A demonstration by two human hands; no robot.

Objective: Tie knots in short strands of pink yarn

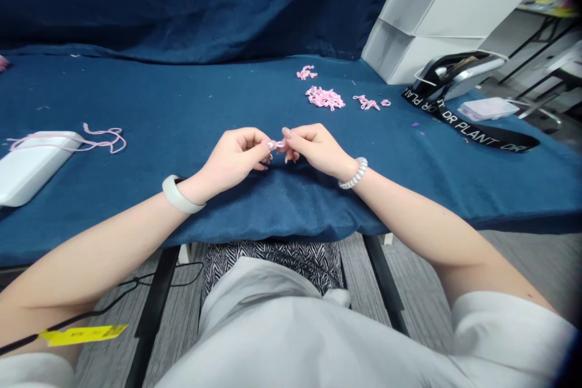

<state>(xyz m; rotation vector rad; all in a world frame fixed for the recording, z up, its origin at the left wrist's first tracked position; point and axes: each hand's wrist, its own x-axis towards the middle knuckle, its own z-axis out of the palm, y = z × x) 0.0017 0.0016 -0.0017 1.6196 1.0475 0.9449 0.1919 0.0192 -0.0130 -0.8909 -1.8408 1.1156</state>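
Your left hand (240, 154) had thumb and index finger pinched on one end of a small pink piece (280, 144); your right hand (321, 147) pinched the other end. Piece sat between the two sets of fingertips, just above the front edge of the blue tablecloth (159, 97). Exact shape: couldn't tell, fingers covered most of it. Remaining fingers on both hands were loosely curled.

Beyond your right hand: a pile of pink loops (325, 98), a smaller pink cluster (306, 72) behind it, a short row of pink loops (366, 102) to its right, then a single pink loop (385, 102). Farther right, a black "DR PLANT" strap (482, 133) trailed over the cloth. Well off to your left, a pink cord (109, 144) lay partly across a white case (39, 163).
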